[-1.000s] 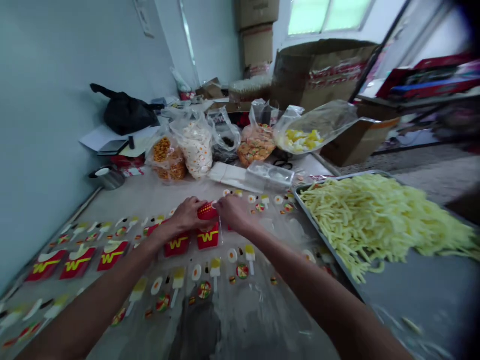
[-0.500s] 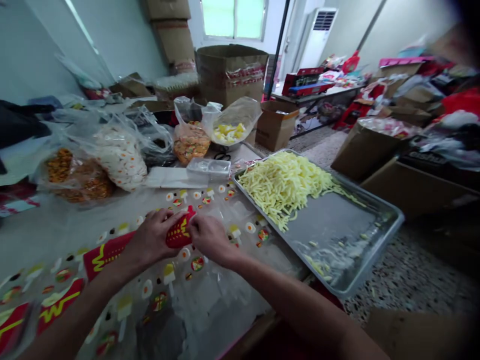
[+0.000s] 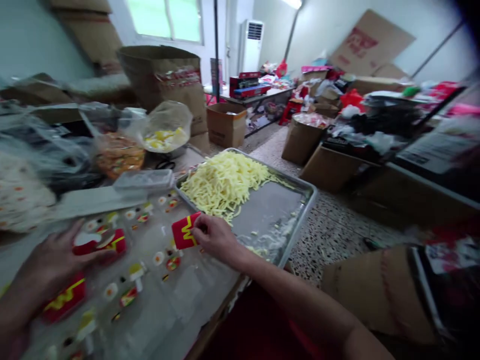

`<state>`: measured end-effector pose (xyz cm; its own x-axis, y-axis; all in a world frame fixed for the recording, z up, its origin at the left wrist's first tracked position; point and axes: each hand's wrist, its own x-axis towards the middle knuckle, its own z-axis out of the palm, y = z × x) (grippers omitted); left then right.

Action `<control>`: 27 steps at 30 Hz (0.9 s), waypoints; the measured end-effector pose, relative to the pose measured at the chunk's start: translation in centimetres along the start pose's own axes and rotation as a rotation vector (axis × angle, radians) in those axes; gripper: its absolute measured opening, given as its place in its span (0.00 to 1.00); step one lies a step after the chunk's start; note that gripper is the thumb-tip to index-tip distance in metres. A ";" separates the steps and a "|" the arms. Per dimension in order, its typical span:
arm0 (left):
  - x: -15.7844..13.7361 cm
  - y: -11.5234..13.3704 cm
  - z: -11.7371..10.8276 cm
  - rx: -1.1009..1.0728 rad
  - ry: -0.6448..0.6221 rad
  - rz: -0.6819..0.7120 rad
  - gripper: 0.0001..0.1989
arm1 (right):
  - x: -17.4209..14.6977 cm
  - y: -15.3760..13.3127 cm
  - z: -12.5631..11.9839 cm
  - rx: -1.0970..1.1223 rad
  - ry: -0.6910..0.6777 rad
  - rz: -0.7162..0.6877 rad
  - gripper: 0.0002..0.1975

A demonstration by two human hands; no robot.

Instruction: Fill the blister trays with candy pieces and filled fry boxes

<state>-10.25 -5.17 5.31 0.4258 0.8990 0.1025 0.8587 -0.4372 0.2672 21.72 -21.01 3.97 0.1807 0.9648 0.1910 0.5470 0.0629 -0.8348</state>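
My right hand [image 3: 215, 237] pinches a small red fry carton [image 3: 184, 231] with a yellow zigzag by its right edge, over the table in front of the tray. To the left, my left hand [image 3: 52, 270] has its thumb and fingers spread around another red fry carton [image 3: 117, 244], which shows a pale opening. A further red carton [image 3: 65, 299] lies below that hand, partly covered by it. Several small fake-food pieces, such as an egg [image 3: 158, 258] and a pizza [image 3: 173, 263], lie in rows on the table's plastic sheeting.
A metal tray [image 3: 309, 200] heaped with pale yellow fry-shaped pieces [image 3: 225, 182] stands at the table's right edge. Behind are a clear plastic box [image 3: 144, 180], a bag of orange pieces [image 3: 120, 155] and a bag of yellow-white pieces [image 3: 165, 140]. Cardboard boxes [image 3: 225, 127] stand on the floor.
My hands, together on one red carton before, are now apart. The left has moved left and spread its fingers; the right holds a carton near the tray. The view has turned right.
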 end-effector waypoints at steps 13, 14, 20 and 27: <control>-0.9 24.8 10.1 -0.112 -0.238 0.371 0.34 | -0.5 10.2 -15.8 -0.349 -0.051 0.098 0.12; -1.0 24.5 9.9 -0.128 -0.258 0.361 0.34 | 0.9 11.6 -16.6 -0.400 0.003 0.097 0.11; -3.2 24.8 8.5 -0.168 -0.206 0.307 0.40 | 8.0 13.8 -11.7 -0.573 0.065 0.035 0.37; -4.7 22.1 8.1 -0.153 -0.132 0.202 0.38 | 7.2 14.8 -18.2 -0.401 -0.175 -0.167 0.26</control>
<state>9.01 -19.24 2.93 0.6262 0.7784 0.0451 0.7039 -0.5893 0.3965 45.99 -17.81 2.43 -0.0583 0.9806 0.1869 0.8357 0.1503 -0.5282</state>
